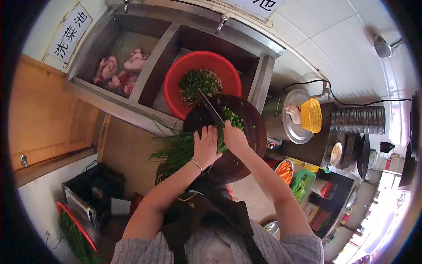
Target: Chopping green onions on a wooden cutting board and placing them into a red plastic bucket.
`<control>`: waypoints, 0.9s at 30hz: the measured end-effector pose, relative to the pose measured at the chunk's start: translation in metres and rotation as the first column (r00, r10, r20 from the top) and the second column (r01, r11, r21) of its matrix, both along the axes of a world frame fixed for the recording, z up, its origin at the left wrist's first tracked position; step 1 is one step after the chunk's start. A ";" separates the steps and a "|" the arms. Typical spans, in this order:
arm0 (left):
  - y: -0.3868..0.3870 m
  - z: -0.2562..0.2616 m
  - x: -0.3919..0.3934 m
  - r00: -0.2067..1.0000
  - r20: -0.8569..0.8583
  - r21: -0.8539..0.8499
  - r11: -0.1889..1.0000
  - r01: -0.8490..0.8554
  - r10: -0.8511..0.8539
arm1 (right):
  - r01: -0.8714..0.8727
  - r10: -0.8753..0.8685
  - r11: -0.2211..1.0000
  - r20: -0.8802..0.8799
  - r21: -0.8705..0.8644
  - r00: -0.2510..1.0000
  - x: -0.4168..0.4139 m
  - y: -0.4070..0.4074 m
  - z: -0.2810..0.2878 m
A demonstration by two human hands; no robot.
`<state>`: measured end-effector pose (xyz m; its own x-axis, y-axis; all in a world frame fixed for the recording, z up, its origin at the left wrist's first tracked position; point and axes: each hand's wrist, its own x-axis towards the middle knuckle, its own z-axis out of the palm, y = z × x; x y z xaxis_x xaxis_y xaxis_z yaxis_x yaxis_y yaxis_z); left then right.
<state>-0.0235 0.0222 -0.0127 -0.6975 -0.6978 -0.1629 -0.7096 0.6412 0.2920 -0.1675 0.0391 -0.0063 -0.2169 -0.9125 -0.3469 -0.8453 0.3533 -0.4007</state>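
My right hand (235, 138) grips a knife (212, 107) whose blade points up and left over the edge of a round chopping board (253, 145). Flat on a bunch of long thin greens (178, 148), my left hand (207, 143) presses them against the board, with fingers close to the blade. Chopped greens (232, 117) lie on the board to the right of the knife. Just beyond the board, a red plastic basin (230, 71) in the sink holds more chopped greens (199, 84) mixed with pale bits.
Raw meat pieces (133, 62) lie in the left sink basin. At right, a lidded metal pot (293, 95) bears a piece of meat and a yellow plastic basket (311, 115). Beyond are stacked metal trays (357, 119) and a bowl of carrot pieces (284, 171). Lower left is a black crate (95, 178).
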 end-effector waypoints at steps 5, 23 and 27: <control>-0.003 0.011 0.003 0.996 -0.067 0.048 0.997 -0.060 0.063 | 0.111 -0.109 0.994 0.100 -0.019 0.989 -0.017 0.017 0.006; 0.001 -0.005 0.003 0.998 -0.026 0.033 0.998 -0.057 0.058 | -0.061 0.062 0.998 -0.028 0.011 0.998 0.010 -0.003 0.000; 0.001 0.001 0.002 0.993 -0.073 0.017 0.996 -0.088 0.089 | -0.015 0.014 1.000 0.080 0.008 0.997 -0.001 -0.007 0.000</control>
<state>-0.0219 0.0234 -0.0118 -0.6438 -0.7552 -0.1232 -0.7395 0.5726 0.3540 -0.1688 0.0325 -0.0065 -0.1749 -0.9123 -0.3702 -0.8160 0.3447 -0.4640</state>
